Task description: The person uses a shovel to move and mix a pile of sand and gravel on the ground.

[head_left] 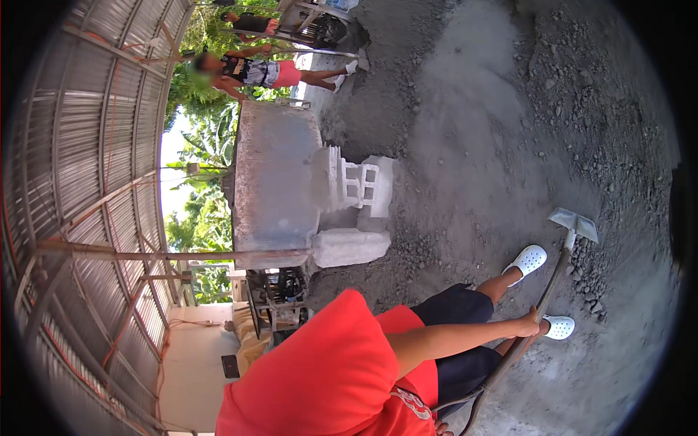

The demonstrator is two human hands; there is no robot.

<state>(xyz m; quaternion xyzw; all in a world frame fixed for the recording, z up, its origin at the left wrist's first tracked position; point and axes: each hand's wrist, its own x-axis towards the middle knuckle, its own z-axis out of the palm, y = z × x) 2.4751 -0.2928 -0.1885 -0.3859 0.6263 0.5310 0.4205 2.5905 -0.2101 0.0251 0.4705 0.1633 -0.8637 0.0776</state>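
- We've got our left hand [529, 324] clamped round the shaft of the shovel [550, 291]; our right hand [442, 429] is cut off at the lower edge nr the handle, so can't tell if it grips.
- Shovel slants down past our feet, blade beside loose gravel [586, 275]; can't tell if blade touches ground.
- Main risk: our white clogs [528, 263] are nr blade & shaft, so a short or slipping stroke could hit a foot, esp. w/ such light footwear.
- Loose stones may roll underfoot or jam the blade, prob. jolting our wrist.
- If only one hand really holds, a heavy load could twist the shaft & spill.
- Hollow concrete blocks [369, 182] are well clear of the blade; a co-worker [254, 71] w/ a long-handled tool [320, 51] is farther off, so clash risk is low for now.
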